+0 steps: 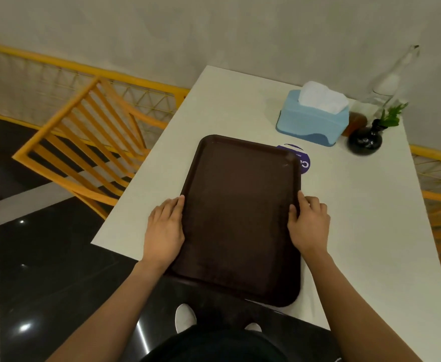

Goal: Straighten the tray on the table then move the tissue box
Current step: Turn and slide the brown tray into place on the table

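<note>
On the white table (357, 205) a dark brown tray (240, 218) lies flat, with its near end reaching over the near edge of the table. The left hand (163, 231) holds the left long rim of the tray, its grip closed on the rim with the fingers laid along the edge. The right hand (309, 226) holds the right long rim in the same way, the thumb on top of the rim. The far right corner of the tray covers part of a round purple sticker (303, 160). Beyond the tray, apart from it, stands the blue tissue box (310, 121) with white tissue coming out of the top. Just to its right are a black vase (365, 141) with a green sprig and a clear glass bottle (389, 79).
</note>
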Demonstrator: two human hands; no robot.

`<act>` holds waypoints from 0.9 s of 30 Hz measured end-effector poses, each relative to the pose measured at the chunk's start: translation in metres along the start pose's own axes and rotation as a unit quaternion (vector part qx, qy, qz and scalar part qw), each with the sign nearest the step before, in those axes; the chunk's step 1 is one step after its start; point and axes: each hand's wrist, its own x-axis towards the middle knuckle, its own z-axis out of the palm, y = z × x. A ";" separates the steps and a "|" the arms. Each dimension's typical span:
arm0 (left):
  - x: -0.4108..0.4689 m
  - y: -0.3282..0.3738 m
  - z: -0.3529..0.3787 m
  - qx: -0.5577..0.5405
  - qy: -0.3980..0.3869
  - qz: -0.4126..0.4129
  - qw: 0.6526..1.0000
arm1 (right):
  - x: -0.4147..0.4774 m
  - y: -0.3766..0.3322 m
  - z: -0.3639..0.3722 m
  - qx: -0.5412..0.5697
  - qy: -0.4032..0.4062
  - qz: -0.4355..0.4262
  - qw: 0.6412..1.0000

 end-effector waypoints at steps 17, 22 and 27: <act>0.012 -0.055 -0.016 -0.069 0.013 -0.108 0.992 | -0.013 -0.053 0.027 0.042 -0.089 -0.078 0.992; 0.015 -0.055 -0.020 -0.124 0.028 -0.123 0.984 | -0.026 -0.048 0.035 0.053 -0.108 -0.067 0.990; 0.021 -0.055 -0.024 -0.121 0.024 -0.107 0.987 | -0.021 -0.052 0.032 0.044 -0.104 -0.087 0.990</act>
